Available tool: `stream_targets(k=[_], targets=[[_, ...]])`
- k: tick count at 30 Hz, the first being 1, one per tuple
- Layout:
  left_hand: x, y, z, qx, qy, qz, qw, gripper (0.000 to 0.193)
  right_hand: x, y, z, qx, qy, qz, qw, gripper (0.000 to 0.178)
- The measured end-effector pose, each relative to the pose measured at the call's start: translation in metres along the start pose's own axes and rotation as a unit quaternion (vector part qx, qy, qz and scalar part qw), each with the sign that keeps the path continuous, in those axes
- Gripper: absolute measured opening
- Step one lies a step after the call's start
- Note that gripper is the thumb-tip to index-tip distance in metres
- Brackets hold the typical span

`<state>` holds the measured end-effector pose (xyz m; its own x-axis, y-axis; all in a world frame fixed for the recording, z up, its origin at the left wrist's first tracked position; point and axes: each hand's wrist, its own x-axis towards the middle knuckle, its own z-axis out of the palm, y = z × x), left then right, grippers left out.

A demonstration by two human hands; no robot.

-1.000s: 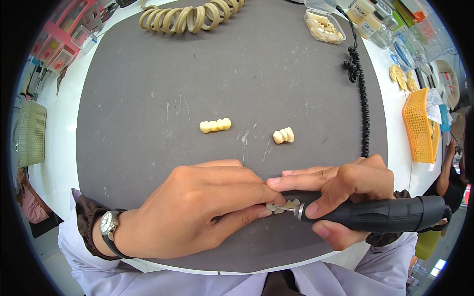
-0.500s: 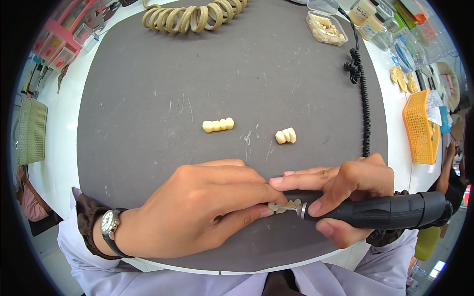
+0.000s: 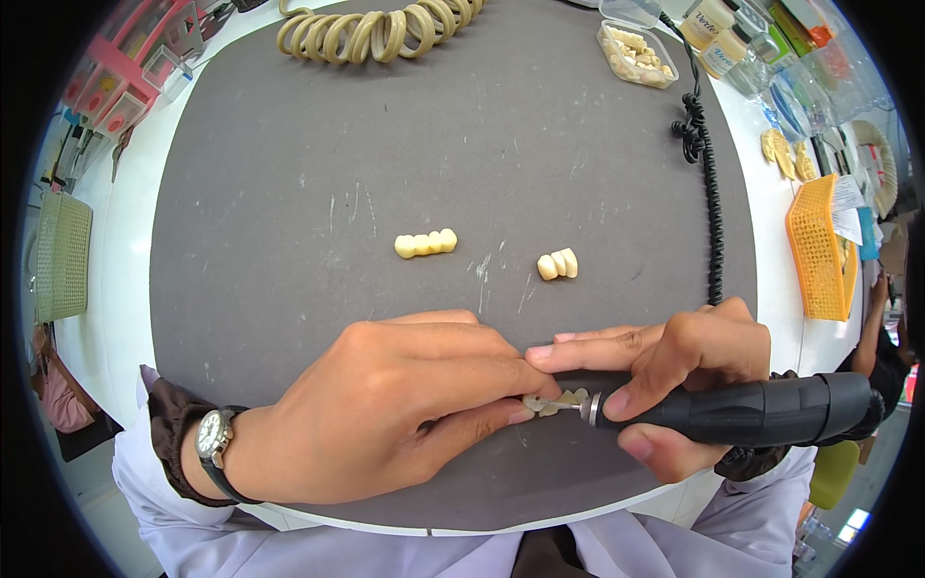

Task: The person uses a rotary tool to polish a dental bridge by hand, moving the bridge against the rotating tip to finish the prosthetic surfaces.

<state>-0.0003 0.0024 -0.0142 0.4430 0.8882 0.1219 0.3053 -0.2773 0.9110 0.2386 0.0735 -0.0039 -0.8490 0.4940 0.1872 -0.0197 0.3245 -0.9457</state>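
My left hand [image 3: 414, 400] pinches a small dental bridge [image 3: 570, 398] between thumb and fingertips, partly hidden by the fingers. My right hand [image 3: 679, 371] is wrapped round a black rotary handpiece [image 3: 761, 409], which lies nearly level and points left. Its thin metal bur reaches the bridge and seems to touch it. The right fingertips rest against the left fingers. Beyond the hands, a longer cream tooth bridge [image 3: 426, 244] and a shorter one [image 3: 557, 264] lie apart on the grey mat [image 3: 289, 222].
A coiled beige hose [image 3: 381, 37] lies along the far edge. At the far right stands a clear box of tooth pieces [image 3: 636, 56], beside a black coiled cord [image 3: 714, 212]. Baskets flank the mat, green [image 3: 64, 255] on the left and orange [image 3: 819, 250] on the right.
The handpiece and right hand have shifted very slightly to the right. My left hand keeps its pinch, and the two loose bridges have not moved.
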Motion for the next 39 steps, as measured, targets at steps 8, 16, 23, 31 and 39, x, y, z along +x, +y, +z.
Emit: stream_targets(k=[8,16,23,31,39], targets=[[0.0003,0.0003,0.0000,0.000,0.000,0.000,1.000,0.026,-0.0004,-0.0005,0.0002,-0.002,0.000,0.004,1.000,0.019],[-0.0002,-0.0005,0.0003,0.003,0.000,0.001,1.000,0.025,0.0007,-0.0015,-0.0005,-0.009,-0.008,0.007,1.000,0.019],[0.0003,-0.0006,0.0007,0.000,0.002,0.005,1.000,0.025,0.0003,-0.0032,0.0006,-0.007,0.001,0.011,1.000,0.018],[0.0003,-0.0004,0.0001,0.005,0.001,0.003,1.000,0.025,0.0007,-0.0026,0.0019,-0.007,0.007,0.003,1.000,0.019],[0.0000,0.0000,-0.0001,0.002,0.000,0.001,1.000,0.025,-0.0006,-0.0030,0.0005,-0.007,-0.003,0.017,1.000,0.020]])
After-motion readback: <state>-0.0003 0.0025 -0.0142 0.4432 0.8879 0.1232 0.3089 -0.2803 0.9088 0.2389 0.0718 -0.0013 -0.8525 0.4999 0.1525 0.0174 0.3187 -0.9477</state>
